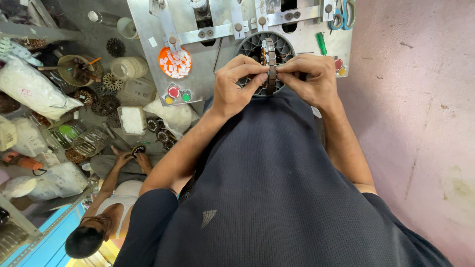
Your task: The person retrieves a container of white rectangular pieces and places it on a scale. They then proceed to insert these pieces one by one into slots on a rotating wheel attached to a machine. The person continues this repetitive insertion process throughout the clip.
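Both hands meet at a round slotted metal core [253,45] that stands on edge in a grey metal fixture [148,29]. My left hand [237,84] pinches the core's dark toothed rim from the left. My right hand [311,79] pinches the same rim from the right, fingertips nearly touching those of the left. The lower half of the core is hidden behind my hands and dark shirt.
An orange dish of small white slips [174,62], round red and green buttons [179,94], a green-handled screwdriver [321,43] and scissors [342,14] sit on the fixture. Another person [111,207] sits at lower left among bags, tubs and several wound cores. A pink wall [420,123] is on the right.
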